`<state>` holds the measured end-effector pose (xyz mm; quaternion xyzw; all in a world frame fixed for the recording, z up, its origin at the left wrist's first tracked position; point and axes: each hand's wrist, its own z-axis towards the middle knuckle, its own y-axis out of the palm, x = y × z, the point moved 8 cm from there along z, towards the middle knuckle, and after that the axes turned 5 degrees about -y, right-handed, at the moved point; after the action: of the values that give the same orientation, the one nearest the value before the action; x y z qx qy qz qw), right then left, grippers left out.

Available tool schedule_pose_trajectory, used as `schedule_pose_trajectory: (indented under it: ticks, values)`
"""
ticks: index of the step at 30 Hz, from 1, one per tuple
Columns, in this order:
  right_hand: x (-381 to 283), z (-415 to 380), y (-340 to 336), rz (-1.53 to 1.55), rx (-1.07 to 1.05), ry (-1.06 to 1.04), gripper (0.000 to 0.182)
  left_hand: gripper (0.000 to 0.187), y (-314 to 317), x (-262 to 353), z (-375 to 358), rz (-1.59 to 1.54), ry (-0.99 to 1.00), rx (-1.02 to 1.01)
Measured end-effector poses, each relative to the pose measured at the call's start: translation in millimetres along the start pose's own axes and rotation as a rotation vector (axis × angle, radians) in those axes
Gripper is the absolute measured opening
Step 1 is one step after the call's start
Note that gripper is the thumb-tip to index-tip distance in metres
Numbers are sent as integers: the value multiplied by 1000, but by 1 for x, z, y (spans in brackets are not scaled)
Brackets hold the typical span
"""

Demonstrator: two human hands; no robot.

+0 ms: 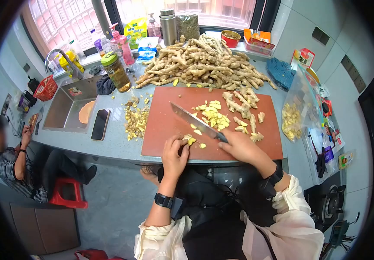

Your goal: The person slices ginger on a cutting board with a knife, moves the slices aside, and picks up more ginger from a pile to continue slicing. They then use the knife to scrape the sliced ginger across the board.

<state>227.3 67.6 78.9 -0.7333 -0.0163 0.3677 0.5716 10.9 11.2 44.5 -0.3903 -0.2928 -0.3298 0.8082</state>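
Head view, looking down: the grey counter (pixel 109 147) runs under both hands, and far beyond them sits a big heap of ginger roots (pixel 202 63). Nearer in, the red cutting board (pixel 169 130) lies right under the hands. On it, just past the right hand (pixel 239 147), are peeled ginger lengths (pixel 243 108), and between the two hands and a little beyond, a pile of yellow slices (pixel 213 115). Left of the left hand (pixel 174 154), off the board, there's a scatter of peelings (pixel 136 122), then a phone (pixel 100 124) further left. Right hand is closed around the handle of the knife (pixel 193 120), blade angled away and leftward. Left hand, fingers curled, pins a small ginger piece (pixel 189 140) to the board at its near edge. Hands close, not touching. Looks like slicing is the step in hand; the next cut calls for bringing the blade down beside those curled fingertips, keeping them tucked back.
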Motion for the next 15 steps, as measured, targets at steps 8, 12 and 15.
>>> schedule_pose_trajectory:
  ticks: [8,12,15]
  values:
    - [-11,-24,-20,404,88,2,28,17,6,-5,3,8,-60,-31]
    - [-12,-29,5,569,-64,135,25,20,7,-1,4,17,-69,-21]
    - [-13,-30,17,619,-102,133,27,22,8,-7,0,25,-125,-34]
